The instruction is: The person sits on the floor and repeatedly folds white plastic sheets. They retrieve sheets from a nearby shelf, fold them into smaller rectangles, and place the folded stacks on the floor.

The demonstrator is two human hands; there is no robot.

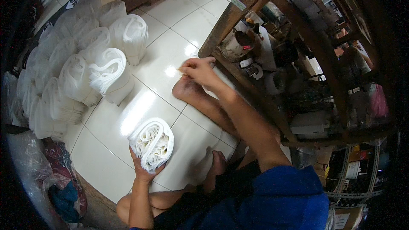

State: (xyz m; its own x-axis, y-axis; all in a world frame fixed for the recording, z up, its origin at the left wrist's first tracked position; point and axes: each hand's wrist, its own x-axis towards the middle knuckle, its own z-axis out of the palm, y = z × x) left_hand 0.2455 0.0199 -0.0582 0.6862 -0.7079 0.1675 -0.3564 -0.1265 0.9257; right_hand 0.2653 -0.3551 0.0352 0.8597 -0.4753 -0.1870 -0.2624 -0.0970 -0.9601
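My left hand [144, 171] is wrapped round the near side of a rolled bundle of thin white sheets [152, 145]. The bundle stands on end on the tiled floor, its folded layers showing at the top. Stretched far forward, my right hand [199, 71] is above my foot [186, 88], its fingers pinched together. A small tan thing shows at the fingertips, too small to name. Left of centre, another bright white rolled bundle [111, 74] stands apart from my hands.
Many similar translucent white rolls [70, 66] crowd the floor at the left. A dark wooden frame [243, 12] rises on the right, with a dirty bucket [235, 44] inside it. Clear plastic and dark cloth [64, 187] lie at the lower left. White tiles [159, 102] cover the floor.
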